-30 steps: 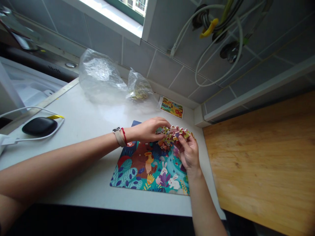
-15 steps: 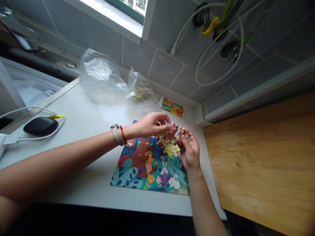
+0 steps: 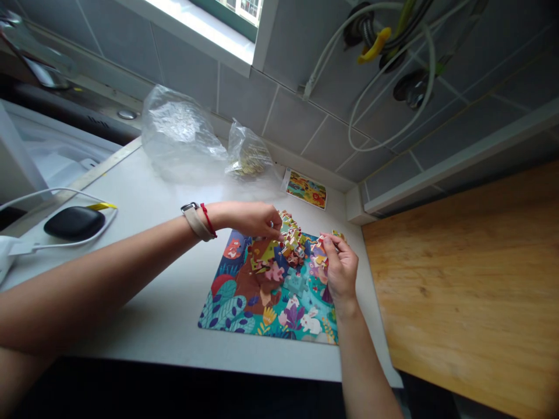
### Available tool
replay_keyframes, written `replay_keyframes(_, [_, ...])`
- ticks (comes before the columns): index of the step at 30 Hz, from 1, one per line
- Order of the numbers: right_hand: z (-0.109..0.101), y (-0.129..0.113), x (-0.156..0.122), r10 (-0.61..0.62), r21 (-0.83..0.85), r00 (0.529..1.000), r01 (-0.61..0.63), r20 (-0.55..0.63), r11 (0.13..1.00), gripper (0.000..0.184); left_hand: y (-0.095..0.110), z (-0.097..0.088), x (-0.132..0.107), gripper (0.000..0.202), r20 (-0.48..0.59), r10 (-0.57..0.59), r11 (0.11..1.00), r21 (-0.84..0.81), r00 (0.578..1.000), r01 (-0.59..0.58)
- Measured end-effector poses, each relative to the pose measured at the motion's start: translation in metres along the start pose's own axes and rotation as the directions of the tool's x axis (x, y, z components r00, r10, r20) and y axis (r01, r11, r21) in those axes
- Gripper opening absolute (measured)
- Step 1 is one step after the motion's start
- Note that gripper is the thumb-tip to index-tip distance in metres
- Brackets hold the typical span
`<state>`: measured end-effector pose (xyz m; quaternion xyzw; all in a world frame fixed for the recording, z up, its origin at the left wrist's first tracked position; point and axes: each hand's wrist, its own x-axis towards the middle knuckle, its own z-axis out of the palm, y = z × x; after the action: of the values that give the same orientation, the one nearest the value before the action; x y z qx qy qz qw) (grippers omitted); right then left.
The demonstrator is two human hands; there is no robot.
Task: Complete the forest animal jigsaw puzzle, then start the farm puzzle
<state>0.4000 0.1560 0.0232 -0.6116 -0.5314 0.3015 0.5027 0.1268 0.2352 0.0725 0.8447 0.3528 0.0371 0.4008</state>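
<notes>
A colourful jigsaw puzzle (image 3: 244, 305) with rabbits and leaves lies on the white counter (image 3: 152, 233). Its upper rows are lifted and broken into loose pieces (image 3: 279, 256) that hang and tumble onto the picture. My left hand (image 3: 248, 218), with a watch and a red string at the wrist, pinches a clump of these pieces near the puzzle's top edge. My right hand (image 3: 340, 267) is closed on another small group of joined pieces at the puzzle's upper right corner.
Two clear plastic bags (image 3: 183, 137) sit by the tiled wall, one holding pieces. A small picture card (image 3: 305, 190) lies beyond the puzzle. A black pouch (image 3: 72, 222) with a white cable lies at left. A wooden board (image 3: 471, 279) borders the counter at right.
The strip of joined pieces held between both hands has come apart. My left hand moved left with one part, and loose pieces have dropped onto the puzzle.
</notes>
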Motion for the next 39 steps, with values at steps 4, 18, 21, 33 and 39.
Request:
replay_keyframes(4, [-0.007, 0.004, 0.007, -0.234, -0.312, 0.971, 0.208, -0.047, 0.927, 0.034, -0.008, -0.001, -0.005, 0.022, 0.029, -0.083, 0.971, 0.227, 0.996, 0.074])
replay_keyframes(18, [0.008, 0.001, -0.014, -0.241, -0.353, 0.818, 0.465, 0.522, 0.812, 0.063, -0.016, 0.042, 0.014, 0.097, -0.172, 0.226, 0.913, 0.380, 0.959, -0.147])
replay_keyframes(21, [0.004, 0.000, -0.009, -0.307, -0.330, 0.828, 0.486, 0.469, 0.809, 0.054, -0.020, 0.043, 0.017, 0.058, -0.218, 0.276, 0.911, 0.371, 0.936, -0.182])
replay_keyframes(33, [-0.008, 0.006, 0.000, -0.231, -0.439, 0.882, 0.414, 0.412, 0.797, 0.064, -0.018, 0.002, -0.002, 0.064, -0.187, 0.162, 0.923, 0.376, 0.969, -0.082])
replay_keyframes(39, [0.004, 0.004, -0.011, -0.192, -0.437, 0.786, 0.509, 0.588, 0.742, 0.085, -0.012, 0.026, 0.006, 0.079, -0.131, 0.322, 0.870, 0.431, 0.937, -0.239])
